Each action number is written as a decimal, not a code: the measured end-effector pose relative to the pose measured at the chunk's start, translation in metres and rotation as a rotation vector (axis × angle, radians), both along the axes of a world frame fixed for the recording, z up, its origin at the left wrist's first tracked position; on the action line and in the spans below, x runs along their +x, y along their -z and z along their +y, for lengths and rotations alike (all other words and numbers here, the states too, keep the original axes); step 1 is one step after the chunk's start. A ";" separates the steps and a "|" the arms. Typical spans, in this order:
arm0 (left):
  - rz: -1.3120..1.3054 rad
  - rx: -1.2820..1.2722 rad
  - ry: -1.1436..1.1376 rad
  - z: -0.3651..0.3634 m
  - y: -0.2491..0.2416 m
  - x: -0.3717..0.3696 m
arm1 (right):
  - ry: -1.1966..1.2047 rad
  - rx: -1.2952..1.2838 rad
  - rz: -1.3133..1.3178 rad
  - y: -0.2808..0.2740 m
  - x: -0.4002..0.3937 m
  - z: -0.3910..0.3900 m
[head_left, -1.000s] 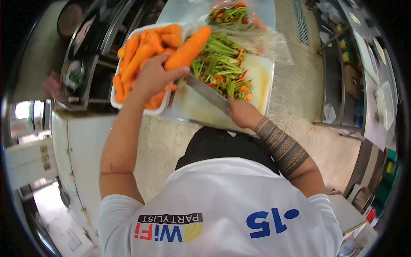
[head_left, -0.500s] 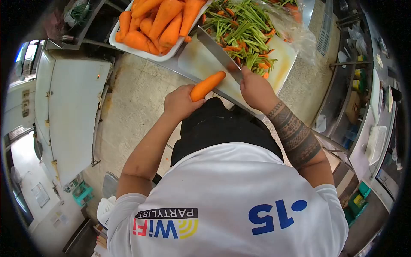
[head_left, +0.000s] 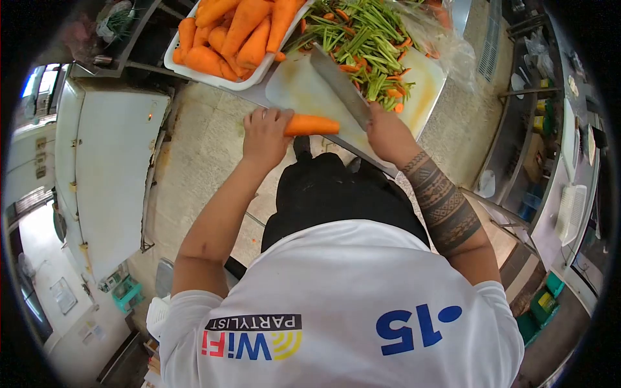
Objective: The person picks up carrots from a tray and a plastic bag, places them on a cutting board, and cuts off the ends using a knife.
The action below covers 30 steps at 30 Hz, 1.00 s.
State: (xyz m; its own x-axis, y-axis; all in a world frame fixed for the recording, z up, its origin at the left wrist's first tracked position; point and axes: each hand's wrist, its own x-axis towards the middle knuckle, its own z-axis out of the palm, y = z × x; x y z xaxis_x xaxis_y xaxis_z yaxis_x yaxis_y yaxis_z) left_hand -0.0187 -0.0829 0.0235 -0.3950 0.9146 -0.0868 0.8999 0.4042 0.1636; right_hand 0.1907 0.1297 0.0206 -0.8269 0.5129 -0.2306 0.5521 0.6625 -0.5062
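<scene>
My left hand (head_left: 265,137) is closed around the thick end of a carrot (head_left: 312,125), whose other end points right toward the knife. In my right hand (head_left: 389,134) is the handle of a large knife (head_left: 341,87), its wide blade slanting up and left over the white cutting board (head_left: 294,87). Beside the blade, on the board, lies a heap of green stem pieces (head_left: 365,39) mixed with orange carrot ends (head_left: 398,107). A white tray (head_left: 249,83) piled with whole carrots (head_left: 249,26) stands left of the board.
A clear plastic bag (head_left: 458,55) lies along the board's right side. Over on the left stands a white chest-like appliance (head_left: 113,161). Shelves with containers (head_left: 533,129) line the right. Tiled floor (head_left: 200,149) shows below the worktop.
The carrot has turned from a slant to nearly level, and my left hand has rolled over it. The knife has shifted slightly right and down.
</scene>
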 end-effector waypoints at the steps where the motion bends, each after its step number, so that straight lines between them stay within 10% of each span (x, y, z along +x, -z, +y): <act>1: 0.125 0.094 0.056 0.005 0.002 -0.006 | 0.009 0.002 0.014 0.002 0.004 0.002; 6: 0.327 0.430 -0.053 0.036 0.030 -0.010 | 0.067 -0.026 -0.014 -0.003 0.009 -0.006; 12: -0.874 0.404 -0.853 0.042 0.035 0.048 | 0.118 -0.047 0.067 0.001 0.019 -0.017; 15: -0.952 0.462 -0.941 0.065 0.062 0.055 | 0.122 0.003 0.048 0.000 0.019 -0.021; 21: -1.006 0.570 -0.952 0.072 0.054 0.064 | 0.099 -0.006 0.034 0.003 0.021 -0.022; 30: -0.548 -0.047 -0.380 0.024 0.028 0.036 | 0.092 -0.048 0.132 -0.011 0.036 -0.010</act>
State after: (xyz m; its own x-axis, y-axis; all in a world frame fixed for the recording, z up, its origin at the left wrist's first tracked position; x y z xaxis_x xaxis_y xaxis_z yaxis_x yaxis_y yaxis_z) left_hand 0.0170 -0.0587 -0.0043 -0.5764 0.7110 -0.4028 0.4858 0.6945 0.5308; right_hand 0.2270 0.1197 0.0312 -0.8016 0.5789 -0.1492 0.5360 0.5854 -0.6083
